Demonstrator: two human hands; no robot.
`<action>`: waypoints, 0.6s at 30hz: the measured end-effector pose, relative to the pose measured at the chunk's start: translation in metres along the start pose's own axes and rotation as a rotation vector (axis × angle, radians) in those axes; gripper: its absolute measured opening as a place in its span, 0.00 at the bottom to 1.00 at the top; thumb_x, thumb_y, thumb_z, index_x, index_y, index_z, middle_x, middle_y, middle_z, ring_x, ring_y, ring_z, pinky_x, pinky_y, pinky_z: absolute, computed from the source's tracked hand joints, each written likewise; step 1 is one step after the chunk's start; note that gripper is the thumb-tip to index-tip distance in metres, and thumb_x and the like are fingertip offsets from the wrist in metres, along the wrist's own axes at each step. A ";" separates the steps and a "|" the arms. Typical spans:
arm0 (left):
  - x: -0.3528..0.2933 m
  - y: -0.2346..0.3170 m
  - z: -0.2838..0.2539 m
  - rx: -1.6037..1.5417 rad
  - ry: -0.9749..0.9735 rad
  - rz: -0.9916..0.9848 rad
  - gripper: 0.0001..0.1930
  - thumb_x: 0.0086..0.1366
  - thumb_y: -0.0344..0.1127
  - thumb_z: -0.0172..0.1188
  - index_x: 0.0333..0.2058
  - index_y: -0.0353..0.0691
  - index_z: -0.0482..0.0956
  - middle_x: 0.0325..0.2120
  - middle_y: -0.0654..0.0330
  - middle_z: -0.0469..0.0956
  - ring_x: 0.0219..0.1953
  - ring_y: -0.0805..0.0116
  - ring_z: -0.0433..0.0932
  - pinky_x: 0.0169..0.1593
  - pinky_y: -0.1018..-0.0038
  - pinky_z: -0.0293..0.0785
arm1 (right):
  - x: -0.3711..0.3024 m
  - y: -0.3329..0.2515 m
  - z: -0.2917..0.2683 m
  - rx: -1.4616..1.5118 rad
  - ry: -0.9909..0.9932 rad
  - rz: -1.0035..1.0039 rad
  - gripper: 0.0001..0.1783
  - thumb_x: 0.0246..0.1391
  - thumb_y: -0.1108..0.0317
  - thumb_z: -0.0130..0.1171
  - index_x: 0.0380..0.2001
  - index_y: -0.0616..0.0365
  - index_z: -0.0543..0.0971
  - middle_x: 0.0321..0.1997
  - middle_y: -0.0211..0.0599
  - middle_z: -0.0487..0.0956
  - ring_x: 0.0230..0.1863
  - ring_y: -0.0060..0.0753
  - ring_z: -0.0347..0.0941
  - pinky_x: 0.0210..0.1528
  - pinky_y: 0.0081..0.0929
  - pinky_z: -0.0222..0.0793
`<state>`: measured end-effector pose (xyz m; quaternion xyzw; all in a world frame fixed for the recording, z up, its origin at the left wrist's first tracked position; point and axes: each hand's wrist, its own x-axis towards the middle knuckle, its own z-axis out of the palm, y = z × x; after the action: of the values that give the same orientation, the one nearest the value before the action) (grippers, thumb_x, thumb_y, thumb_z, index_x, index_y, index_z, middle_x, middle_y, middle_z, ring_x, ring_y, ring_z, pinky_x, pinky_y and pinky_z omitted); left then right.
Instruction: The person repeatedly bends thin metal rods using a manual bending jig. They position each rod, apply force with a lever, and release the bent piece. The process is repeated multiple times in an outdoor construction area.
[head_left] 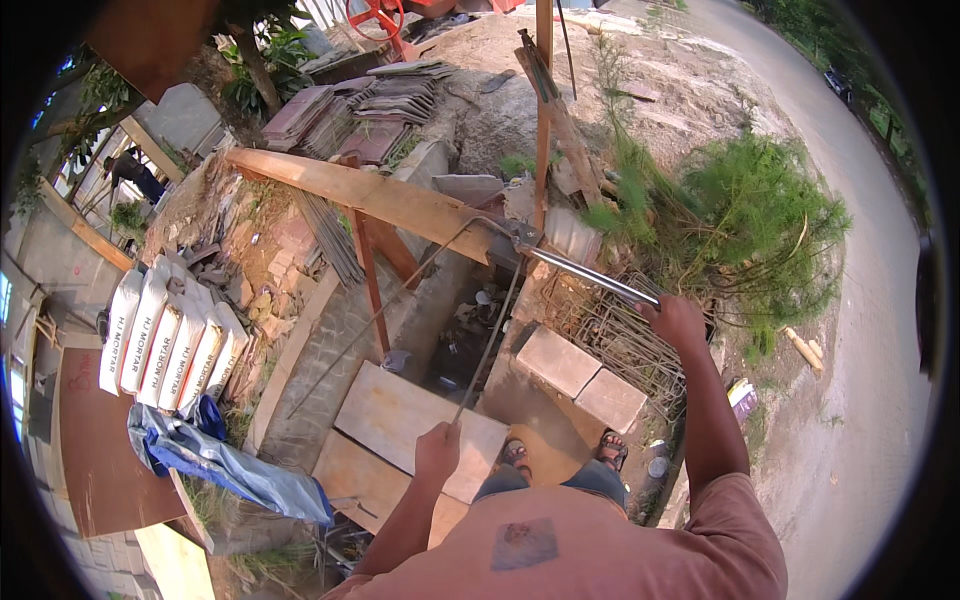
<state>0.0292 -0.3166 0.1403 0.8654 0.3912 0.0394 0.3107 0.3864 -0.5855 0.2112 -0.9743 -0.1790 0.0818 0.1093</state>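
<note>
My left hand (437, 452) is closed round the near end of a thin steel rod (487, 345). That rod runs up to a metal bending fitting (520, 236) on a wooden beam (375, 195). From the fitting a bent length of rod slants back down to the left, over the pit. My right hand (675, 322) is wrapped round the lower end of a shiny metal lever bar (595, 278). The bar's far end meets the fitting. How the rod sits inside the fitting is too small to make out.
Two concrete blocks (580, 378) and a pile of bent steel pieces (635, 335) lie at right. Boards (405, 420) lie by my feet beside a dark pit (460, 335). Stacked white bags (175, 340) stand left. A leafy bush (765, 215) borders the road (860, 300).
</note>
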 end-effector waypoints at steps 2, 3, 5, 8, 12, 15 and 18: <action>0.018 -0.020 -0.005 0.011 -0.019 0.084 0.20 0.67 0.48 0.52 0.26 0.35 0.74 0.21 0.41 0.75 0.29 0.37 0.74 0.33 0.51 0.69 | -0.016 0.000 0.019 0.026 0.151 -0.017 0.32 0.53 0.38 0.55 0.25 0.63 0.78 0.27 0.53 0.79 0.34 0.58 0.76 0.39 0.50 0.71; 0.031 -0.029 -0.013 0.033 -0.031 0.116 0.20 0.67 0.48 0.52 0.26 0.35 0.74 0.22 0.41 0.75 0.30 0.37 0.75 0.33 0.51 0.69 | -0.028 -0.007 0.023 0.043 0.193 0.002 0.32 0.53 0.39 0.56 0.25 0.63 0.78 0.27 0.53 0.79 0.34 0.58 0.76 0.39 0.50 0.70; 0.057 -0.049 -0.032 0.083 -0.027 0.183 0.20 0.67 0.48 0.52 0.26 0.35 0.75 0.22 0.41 0.76 0.29 0.37 0.75 0.33 0.50 0.69 | -0.050 -0.031 0.021 0.062 0.105 0.105 0.30 0.54 0.40 0.54 0.30 0.61 0.80 0.33 0.55 0.80 0.38 0.57 0.77 0.43 0.51 0.70; 0.112 -0.100 -0.061 0.207 0.052 0.333 0.20 0.67 0.50 0.52 0.29 0.37 0.77 0.22 0.43 0.76 0.27 0.38 0.76 0.31 0.51 0.70 | -0.085 -0.072 0.042 0.113 0.140 0.164 0.28 0.56 0.42 0.53 0.30 0.62 0.79 0.33 0.57 0.80 0.38 0.60 0.77 0.42 0.52 0.70; 0.157 -0.111 -0.090 0.200 -0.020 0.394 0.21 0.66 0.53 0.52 0.28 0.39 0.78 0.22 0.45 0.77 0.28 0.41 0.77 0.31 0.51 0.71 | -0.108 -0.101 0.060 0.105 0.170 0.238 0.26 0.59 0.45 0.51 0.30 0.62 0.76 0.31 0.55 0.79 0.36 0.61 0.76 0.40 0.52 0.70; 0.130 -0.107 -0.076 0.215 -0.036 0.294 0.20 0.66 0.53 0.52 0.30 0.41 0.78 0.24 0.47 0.78 0.31 0.43 0.78 0.35 0.52 0.72 | -0.100 -0.097 0.052 0.090 0.087 0.232 0.26 0.60 0.46 0.49 0.34 0.63 0.77 0.34 0.58 0.79 0.40 0.63 0.76 0.45 0.52 0.69; 0.104 -0.077 -0.075 0.143 -0.111 0.166 0.22 0.66 0.55 0.51 0.29 0.40 0.78 0.24 0.49 0.79 0.32 0.46 0.79 0.36 0.55 0.73 | -0.101 -0.080 0.046 0.020 0.087 0.215 0.27 0.60 0.45 0.48 0.35 0.64 0.76 0.34 0.58 0.79 0.40 0.63 0.75 0.44 0.53 0.68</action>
<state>0.0278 -0.1671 0.1387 0.9156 0.3022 -0.0110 0.2652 0.2580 -0.5408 0.1983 -0.9894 -0.0677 0.0524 0.1173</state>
